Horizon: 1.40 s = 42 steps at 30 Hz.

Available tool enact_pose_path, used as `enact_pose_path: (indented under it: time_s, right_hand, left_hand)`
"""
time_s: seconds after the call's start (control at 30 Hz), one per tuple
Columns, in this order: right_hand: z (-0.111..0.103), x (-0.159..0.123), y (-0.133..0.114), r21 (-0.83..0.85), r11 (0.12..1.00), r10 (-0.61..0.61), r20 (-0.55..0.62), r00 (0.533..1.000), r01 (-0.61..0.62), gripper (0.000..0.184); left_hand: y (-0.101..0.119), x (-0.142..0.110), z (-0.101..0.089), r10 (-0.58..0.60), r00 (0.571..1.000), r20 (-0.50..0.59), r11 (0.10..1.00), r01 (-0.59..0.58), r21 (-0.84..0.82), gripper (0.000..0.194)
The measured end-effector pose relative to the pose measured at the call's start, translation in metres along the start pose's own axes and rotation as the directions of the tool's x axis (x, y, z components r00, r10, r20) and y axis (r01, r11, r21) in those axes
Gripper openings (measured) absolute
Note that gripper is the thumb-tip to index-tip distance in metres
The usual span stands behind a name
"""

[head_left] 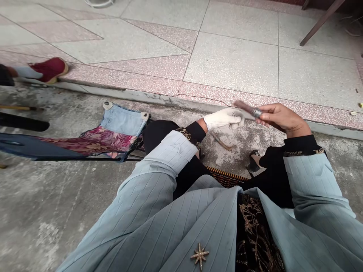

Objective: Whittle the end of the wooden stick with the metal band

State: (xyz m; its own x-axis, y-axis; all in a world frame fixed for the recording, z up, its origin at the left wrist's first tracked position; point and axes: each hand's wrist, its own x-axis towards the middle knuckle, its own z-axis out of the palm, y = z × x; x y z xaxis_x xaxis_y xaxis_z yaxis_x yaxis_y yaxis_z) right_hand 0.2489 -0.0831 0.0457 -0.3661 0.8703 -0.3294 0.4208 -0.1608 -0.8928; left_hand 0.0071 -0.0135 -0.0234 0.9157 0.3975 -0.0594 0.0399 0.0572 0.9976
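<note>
My right hand (276, 118) is bare and closed around one end of a brown stick-like tool (244, 107). A silvery ringed band on the tool lies next to my fingertips; motion blurs its other end, so I cannot tell its exact kind. My left hand (225, 118) wears a white knitted glove (218, 119). Its fingers are curled together just left of the tool, and whatever they hold is hidden. On the concrete below lies a thin, bent, stick-like thing (224, 142), brownish with a darker end.
A folding seat (113, 132) with blue and floral cloth stands to the left. Another person's red shoe (52, 70) is at the raised tiled step (159, 73). A woven edge (227, 176) shows between my legs. A furniture leg (320, 23) stands at the upper right.
</note>
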Motion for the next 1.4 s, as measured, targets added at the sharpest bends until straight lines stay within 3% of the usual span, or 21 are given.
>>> enact_pose_path:
  time_s: [0.07, 0.17, 0.23, 0.33, 0.4, 0.5, 0.6, 0.77, 0.87, 0.93, 1.07, 1.17, 1.3, 1.4]
  right_hand:
    - [0.003, 0.002, 0.001, 0.090, 0.995, -0.025, -0.186, 0.982, 0.043, 0.037]
    - [0.009, 0.015, 0.009, 0.097, 0.994, -0.017, -0.339, 0.941, 0.052, 0.038]
    - [0.012, 0.024, 0.014, 0.016, 1.000, 0.011, -0.414, 0.910, -0.005, 0.042]
    - [0.013, 0.033, 0.019, -0.277, 0.944, 0.021, -0.488, 0.873, -0.178, 0.043]
    - [0.014, 0.036, 0.022, -0.510, 0.820, -0.013, -0.471, 0.882, -0.260, 0.038]
    - [0.014, 0.036, 0.025, -0.725, 0.636, 0.021, -0.326, 0.945, -0.264, 0.031]
    - [0.014, 0.034, 0.029, -0.784, 0.587, 0.152, -0.141, 0.978, -0.204, 0.028]
    - [0.009, 0.026, 0.026, -0.689, 0.717, 0.280, 0.147, 0.949, -0.105, 0.028]
    - [0.002, 0.018, 0.017, -0.540, 0.840, 0.228, 0.276, 0.934, -0.046, 0.033]
    - [-0.001, 0.013, 0.011, -0.420, 0.907, 0.150, 0.283, 0.947, -0.018, 0.040]
    - [0.000, 0.011, 0.011, -0.147, 0.989, 0.020, 0.020, 1.000, -0.017, 0.053]
    - [0.008, 0.017, 0.017, 0.051, 0.999, -0.008, -0.198, 0.980, 0.018, 0.056]
    - [0.017, 0.030, 0.020, 0.099, 0.995, 0.043, -0.335, 0.941, -0.010, 0.057]
    - [0.014, 0.036, 0.017, -0.093, 0.988, 0.080, -0.389, 0.918, -0.126, 0.051]
  left_hand:
    - [0.002, 0.000, 0.001, -0.020, 1.000, -0.017, 0.995, 0.018, -0.100, 0.030]
    - [0.003, 0.001, 0.003, -0.061, 0.998, 0.004, 0.989, 0.061, -0.131, 0.030]
    - [0.002, 0.001, 0.004, -0.090, 0.995, 0.051, 0.990, 0.095, -0.100, 0.029]
    - [0.003, 0.000, 0.006, -0.119, 0.986, 0.114, 0.993, 0.119, 0.004, 0.027]
    - [0.004, 0.000, 0.009, -0.117, 0.984, 0.131, 0.991, 0.107, 0.079, 0.025]
    - [0.007, 0.000, 0.012, -0.105, 0.983, 0.149, 0.973, 0.071, 0.220, 0.024]
    - [0.010, 0.000, 0.012, -0.084, 0.990, 0.112, 0.929, 0.038, 0.367, 0.027]
    - [0.010, 0.002, 0.003, -0.007, 0.998, -0.056, 0.816, 0.038, 0.577, 0.029]
    - [0.003, 0.003, -0.003, -0.007, 0.995, -0.104, 0.831, 0.063, 0.553, 0.030]
    - [-0.002, 0.003, -0.006, 0.006, 0.993, -0.118, 0.865, 0.054, 0.498, 0.031]
    - [-0.009, 0.003, -0.004, -0.044, 0.992, -0.119, 0.945, 0.080, 0.317, 0.030]
    - [-0.008, 0.004, 0.003, -0.032, 0.996, -0.082, 0.976, 0.049, 0.211, 0.029]
    - [-0.002, 0.004, 0.011, 0.000, 0.998, -0.059, 0.930, 0.022, 0.368, 0.026]
    - [0.004, 0.001, 0.009, 0.000, 0.998, -0.069, 0.822, 0.040, 0.569, 0.026]
